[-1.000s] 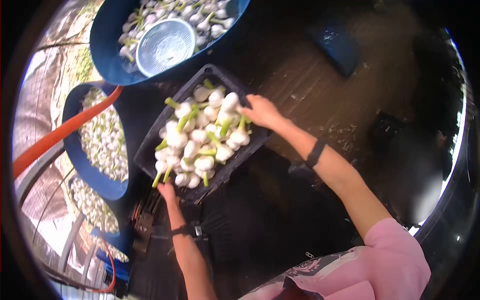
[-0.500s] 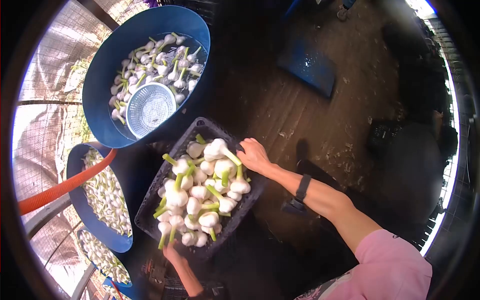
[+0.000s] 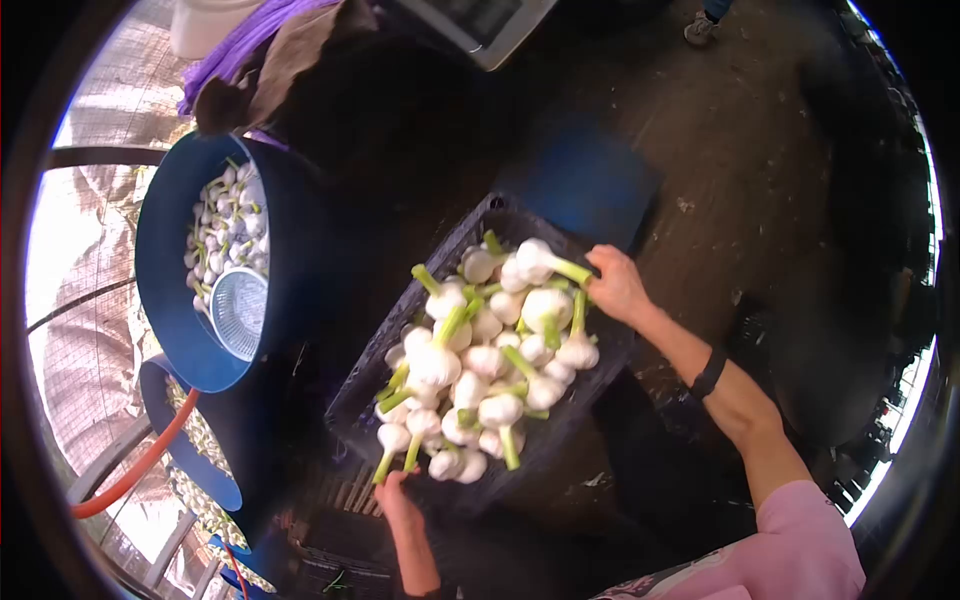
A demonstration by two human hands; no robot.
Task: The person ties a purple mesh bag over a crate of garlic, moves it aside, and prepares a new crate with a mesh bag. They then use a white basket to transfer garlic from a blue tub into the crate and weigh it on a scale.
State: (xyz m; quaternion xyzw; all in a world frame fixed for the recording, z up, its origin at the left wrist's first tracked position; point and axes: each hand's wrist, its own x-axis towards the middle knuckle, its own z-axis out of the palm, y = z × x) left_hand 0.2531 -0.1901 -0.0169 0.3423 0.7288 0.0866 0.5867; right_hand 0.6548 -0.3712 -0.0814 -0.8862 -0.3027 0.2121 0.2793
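Between my hands is a dark plastic crate [image 3: 352,412], heaped with white garlic bulbs [image 3: 485,360] on trimmed green stems. My right hand [image 3: 617,285] is wrapped over the crate's far right edge, beside a bulb's stem. At the near left end, my left hand [image 3: 403,510] grips the crate's edge from below; its fingertips are partly hidden. The crate appears held up off the floor, at a slant.
On the left stands a blue tub [image 3: 165,250] of garlic in water, with a pale perforated basket [image 3: 240,312] inside. More garlic-filled tubs [image 3: 205,478] and an orange hose [image 3: 150,460] lie beyond. Ahead are a blurred blue platform [image 3: 590,185] and another person's shoe [image 3: 700,28].
The crate, held in both hands, has shifted right relative to the tubs. My view has swung, so the blue tub sits farther left and a grey-framed device has appeared at the top.
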